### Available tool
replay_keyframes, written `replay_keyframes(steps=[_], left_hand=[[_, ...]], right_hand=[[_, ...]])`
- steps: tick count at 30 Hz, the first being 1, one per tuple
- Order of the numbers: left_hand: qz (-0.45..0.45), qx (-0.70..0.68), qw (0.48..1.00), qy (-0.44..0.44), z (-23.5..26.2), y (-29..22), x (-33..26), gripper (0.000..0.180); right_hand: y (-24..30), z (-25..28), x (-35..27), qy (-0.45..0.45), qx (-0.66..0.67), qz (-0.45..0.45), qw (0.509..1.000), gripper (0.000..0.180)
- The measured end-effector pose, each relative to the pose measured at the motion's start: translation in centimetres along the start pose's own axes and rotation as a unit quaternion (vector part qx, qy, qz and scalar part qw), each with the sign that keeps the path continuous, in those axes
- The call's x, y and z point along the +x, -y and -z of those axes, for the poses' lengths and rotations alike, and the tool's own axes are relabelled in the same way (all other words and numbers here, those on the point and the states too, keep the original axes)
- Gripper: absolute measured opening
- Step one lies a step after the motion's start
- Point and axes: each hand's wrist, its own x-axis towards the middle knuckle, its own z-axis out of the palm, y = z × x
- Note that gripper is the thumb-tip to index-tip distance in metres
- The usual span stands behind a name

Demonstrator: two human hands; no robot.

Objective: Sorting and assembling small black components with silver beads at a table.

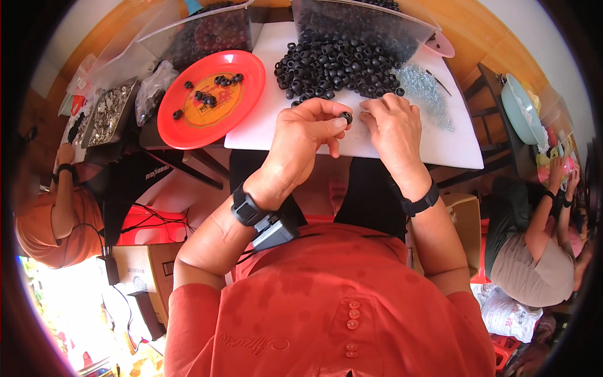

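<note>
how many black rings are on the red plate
About 9 black rings on the red plate: one at its left edge, one upper left, clusters at the centre and upper right; overlaps may hide some.

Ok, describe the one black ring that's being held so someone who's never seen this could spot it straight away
Start at the white board in the middle of the table, below the big heap of black rings. At its near edge the two hands meet; the ring is pinched in the left hand, beside the right hand. It alone is lifted clear of the heap.

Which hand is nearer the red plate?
Left. The left hand sits just right of the red plate; the right hand lies farther right, beyond the left.
</note>
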Motion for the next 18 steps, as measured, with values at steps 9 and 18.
replay_keyframes(steps=[9,18], left_hand=[[-0.008,0.019,1.000,-0.021,0.0,1.0,1.0,0.019],[0.002,0.036,0.999,-0.023,-0.3,0.8,0.4,0.021]], right_hand=[[-0.7,-0.2,-0.1,0.001,0.073,0.007,0.997,0.009],[-0.9,0.6,0.3,0.006,0.268,-0.027,0.963,0.012]])
